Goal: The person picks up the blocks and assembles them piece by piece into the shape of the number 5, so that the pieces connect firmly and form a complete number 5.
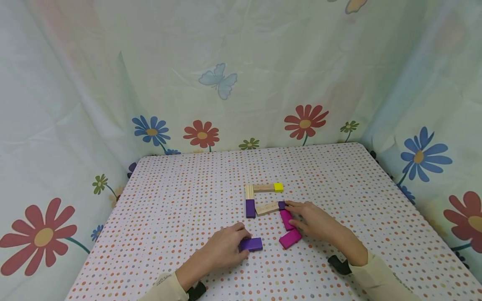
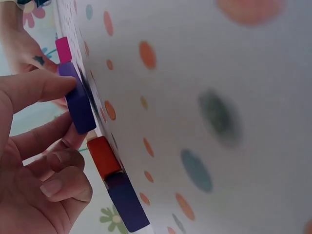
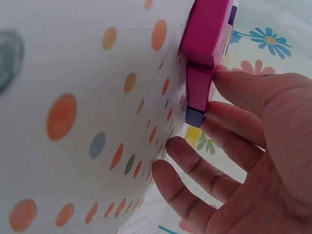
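Note:
My left hand (image 1: 228, 246) pinches a purple block (image 1: 253, 244) between thumb and fingers, just above or on the dotted tabletop; the left wrist view shows the thumb on one face of this purple block (image 2: 78, 100). My right hand (image 1: 317, 221) rests its fingertips along a pink block (image 1: 286, 220), the index finger by the small dark purple end piece (image 1: 281, 205). A second pink block (image 1: 290, 239) lies at an angle against the near end of the first. In the right wrist view the right thumb touches near where the two pink blocks (image 3: 207, 36) meet.
Beyond the hands, a wooden piece with a yellow end (image 1: 278, 187) joins an upright line ending in a dark purple block (image 1: 250, 208). A slanted pale wooden block (image 1: 267, 208) leads from there to the right. The dotted tablecloth (image 1: 180, 192) reaches a flowered curtain.

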`<action>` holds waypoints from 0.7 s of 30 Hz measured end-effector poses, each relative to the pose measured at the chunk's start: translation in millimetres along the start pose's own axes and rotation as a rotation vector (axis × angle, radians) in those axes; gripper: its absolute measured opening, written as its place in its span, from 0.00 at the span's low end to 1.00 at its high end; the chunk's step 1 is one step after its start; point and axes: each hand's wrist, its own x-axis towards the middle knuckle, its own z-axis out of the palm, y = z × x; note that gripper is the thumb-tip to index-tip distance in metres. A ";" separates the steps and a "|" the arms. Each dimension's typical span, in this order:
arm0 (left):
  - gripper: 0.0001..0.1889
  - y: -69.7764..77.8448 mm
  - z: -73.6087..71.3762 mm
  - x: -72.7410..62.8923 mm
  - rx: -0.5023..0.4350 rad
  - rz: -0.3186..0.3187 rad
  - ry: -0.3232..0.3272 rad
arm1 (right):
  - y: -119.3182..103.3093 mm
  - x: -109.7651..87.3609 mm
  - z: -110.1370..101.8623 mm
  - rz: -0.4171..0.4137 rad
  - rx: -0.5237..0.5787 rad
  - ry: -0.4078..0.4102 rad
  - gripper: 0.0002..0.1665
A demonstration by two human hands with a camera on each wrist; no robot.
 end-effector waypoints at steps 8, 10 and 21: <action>0.18 3.1 0.4 2.9 0.014 0.035 -0.010 | -0.1 0.6 -0.3 0.003 -0.005 -0.005 0.29; 0.17 4.3 0.0 3.9 0.008 0.048 -0.010 | -0.9 0.4 -0.7 0.003 -0.003 -0.007 0.29; 0.16 16.2 0.1 11.2 0.021 0.106 -0.021 | -3.0 -1.5 -3.2 -0.010 0.006 -0.004 0.28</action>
